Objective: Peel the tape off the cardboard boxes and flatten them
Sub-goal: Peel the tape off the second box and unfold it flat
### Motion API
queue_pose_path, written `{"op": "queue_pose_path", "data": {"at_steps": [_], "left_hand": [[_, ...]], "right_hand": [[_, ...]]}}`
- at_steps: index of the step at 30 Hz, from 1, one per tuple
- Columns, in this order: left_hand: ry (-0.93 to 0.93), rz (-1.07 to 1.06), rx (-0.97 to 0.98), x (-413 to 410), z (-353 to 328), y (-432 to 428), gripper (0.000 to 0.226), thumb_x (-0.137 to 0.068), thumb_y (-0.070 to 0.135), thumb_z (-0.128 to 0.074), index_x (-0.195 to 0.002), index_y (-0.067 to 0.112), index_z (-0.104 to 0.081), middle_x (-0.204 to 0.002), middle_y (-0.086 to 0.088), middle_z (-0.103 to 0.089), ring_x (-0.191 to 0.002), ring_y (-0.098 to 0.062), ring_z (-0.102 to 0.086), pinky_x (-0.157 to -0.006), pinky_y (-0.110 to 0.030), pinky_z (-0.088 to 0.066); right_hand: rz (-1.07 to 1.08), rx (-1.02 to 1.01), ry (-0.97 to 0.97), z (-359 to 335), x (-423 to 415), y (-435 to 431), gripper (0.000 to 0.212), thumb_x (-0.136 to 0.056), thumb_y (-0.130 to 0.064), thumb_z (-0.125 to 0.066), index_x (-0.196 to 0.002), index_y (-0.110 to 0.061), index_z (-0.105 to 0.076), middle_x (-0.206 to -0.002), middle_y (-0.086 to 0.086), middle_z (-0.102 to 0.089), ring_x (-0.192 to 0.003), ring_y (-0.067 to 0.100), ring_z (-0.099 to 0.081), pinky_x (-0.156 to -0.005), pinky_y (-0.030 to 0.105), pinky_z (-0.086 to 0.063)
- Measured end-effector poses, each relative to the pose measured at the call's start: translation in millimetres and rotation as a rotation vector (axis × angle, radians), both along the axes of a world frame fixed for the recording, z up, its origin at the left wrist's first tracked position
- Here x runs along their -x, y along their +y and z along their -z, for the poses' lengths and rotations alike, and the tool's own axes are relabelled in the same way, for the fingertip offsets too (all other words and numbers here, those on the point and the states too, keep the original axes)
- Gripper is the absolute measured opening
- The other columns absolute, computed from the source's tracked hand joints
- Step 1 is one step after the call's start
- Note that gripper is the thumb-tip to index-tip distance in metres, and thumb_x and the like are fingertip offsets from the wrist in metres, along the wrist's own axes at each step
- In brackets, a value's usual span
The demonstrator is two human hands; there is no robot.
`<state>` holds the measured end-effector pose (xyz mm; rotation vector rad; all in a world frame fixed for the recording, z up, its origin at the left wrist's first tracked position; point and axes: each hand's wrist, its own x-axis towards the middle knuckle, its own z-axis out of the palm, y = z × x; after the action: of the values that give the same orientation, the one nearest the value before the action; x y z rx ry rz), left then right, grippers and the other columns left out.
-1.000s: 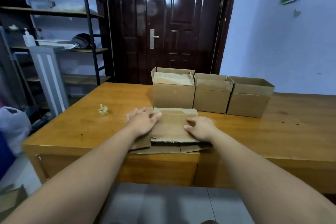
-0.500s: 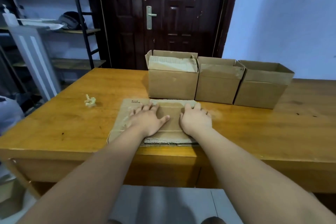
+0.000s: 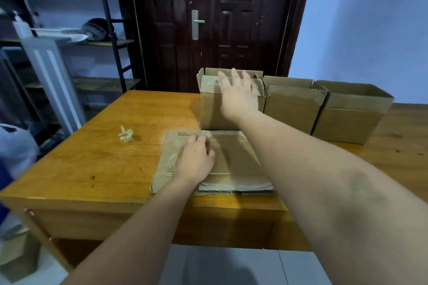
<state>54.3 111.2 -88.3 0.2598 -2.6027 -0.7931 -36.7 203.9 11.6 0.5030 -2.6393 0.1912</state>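
Right hand (image 3: 239, 97) lifts off flattened box (image 3: 236, 162), now spread-fingered at leftmost upright box (image 3: 209, 112). Left hand (image 3: 195, 159) stays pressing flattened box at table (image 3: 92, 157) front edge. Next box starts.

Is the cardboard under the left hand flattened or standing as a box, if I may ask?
Flattened: the cardboard lies flat on the table, with the left hand resting on it.

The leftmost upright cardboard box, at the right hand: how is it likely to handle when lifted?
The leftmost upright box is open at the top, its interior unseen; it is probably light. Its thin corrugated walls and loose flaps will likely flex under the right hand. Flat-bottomed on the wooden table, it should slide rather than tip.
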Motion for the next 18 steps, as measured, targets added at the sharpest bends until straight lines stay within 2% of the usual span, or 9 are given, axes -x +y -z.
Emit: {"op": "queue_pose_path", "data": {"at_steps": [2,5,7,8,10,11,14,18], "left_hand": [[0.065,-0.001,-0.2,-3.0,-2.7,-3.3,0.039,-0.091,0.015,-0.052,-0.129,0.018,-0.046,-0.112,0.0,-0.057,-0.105,-0.019,-0.056,-0.091,-0.03,-0.045],[0.147,-0.041,-0.489,-6.9,-7.1,-8.9,0.048,-0.093,0.012,-0.053,-0.136,0.021,-0.034,-0.102,0.003,-0.059,-0.094,-0.014,-0.059,-0.077,-0.026,-0.045],[0.168,-0.077,-0.611,-4.7,-7.3,-13.7,0.046,-0.094,0.013,-0.052,-0.135,0.022,-0.034,-0.102,0.003,-0.062,-0.088,-0.01,-0.058,-0.065,-0.02,-0.041],[0.172,-0.092,-0.656,-3.1,-6.2,-16.3,0.044,-0.094,0.014,-0.051,-0.134,0.023,-0.035,-0.102,0.002,-0.063,-0.087,-0.011,-0.058,-0.063,-0.02,-0.04],[0.194,-0.107,-0.736,1.0,-5.0,-20.4,0.037,-0.093,0.015,-0.05,-0.128,0.025,-0.04,-0.102,-0.002,-0.064,-0.089,-0.017,-0.061,-0.065,-0.024,-0.045],[0.205,-0.115,-0.782,2.6,-4.4,-22.1,0.034,-0.093,0.013,-0.049,-0.123,0.026,-0.042,-0.101,-0.005,-0.065,-0.091,-0.021,-0.062,-0.071,-0.028,-0.049],[0.225,-0.133,-0.898,4.5,-1.4,-27.5,0.028,-0.091,0.011,-0.048,-0.113,0.028,-0.046,-0.096,-0.004,-0.065,-0.094,-0.024,-0.064,-0.09,-0.042,-0.051],[0.27,-0.148,-1.04,6.7,-0.7,-32.1,0.025,-0.091,0.01,-0.044,-0.11,0.026,-0.046,-0.086,-0.002,-0.064,-0.082,-0.018,-0.062,-0.09,-0.041,-0.05]], "right_hand": [[0.017,-0.011,-0.103,-4.6,10.1,-6.5,0.086,-0.089,-0.002,-0.048,-0.154,-0.028,0.002,-0.162,0.01,0.0,-0.148,0.034,0.009,-0.118,0.054,-0.003],[0.009,-0.053,-0.28,6.0,16.9,-12.9,0.101,-0.084,-0.017,-0.063,-0.153,-0.026,0.011,-0.16,0.012,-0.013,-0.148,0.032,0.006,-0.113,0.062,0.003],[0.015,-0.114,-0.304,17.1,16.3,-15.4,0.101,-0.082,-0.023,-0.067,-0.154,-0.023,0.004,-0.157,0.014,-0.019,-0.148,0.032,-0.005,-0.112,0.064,0.0],[0.023,-0.136,-0.268,20.1,15.7,-16.0,0.092,-0.083,-0.021,-0.066,-0.154,-0.021,-0.007,-0.154,0.015,-0.022,-0.146,0.033,-0.014,-0.112,0.064,-0.004],[0.023,-0.12,-0.183,20.2,13.1,-15.0,0.064,-0.086,-0.015,-0.062,-0.144,-0.018,-0.035,-0.145,0.014,-0.03,-0.134,0.036,-0.032,-0.112,0.061,-0.018],[0.01,-0.085,-0.172,21.0,11.2,-14.3,0.055,-0.086,-0.014,-0.061,-0.138,-0.019,-0.044,-0.142,0.014,-0.031,-0.13,0.037,-0.036,-0.111,0.059,-0.023],[-0.08,0.051,-0.165,31.1,4.8,-11.5,0.056,-0.086,-0.017,-0.066,-0.137,-0.025,-0.044,-0.141,0.013,-0.032,-0.128,0.036,-0.039,-0.113,0.055,-0.023],[-0.266,0.283,-0.109,28.5,-7.3,-11.1,0.059,-0.084,-0.017,-0.069,-0.137,-0.023,-0.042,-0.131,0.011,-0.042,-0.121,0.036,-0.046,-0.109,0.051,-0.034]]}}
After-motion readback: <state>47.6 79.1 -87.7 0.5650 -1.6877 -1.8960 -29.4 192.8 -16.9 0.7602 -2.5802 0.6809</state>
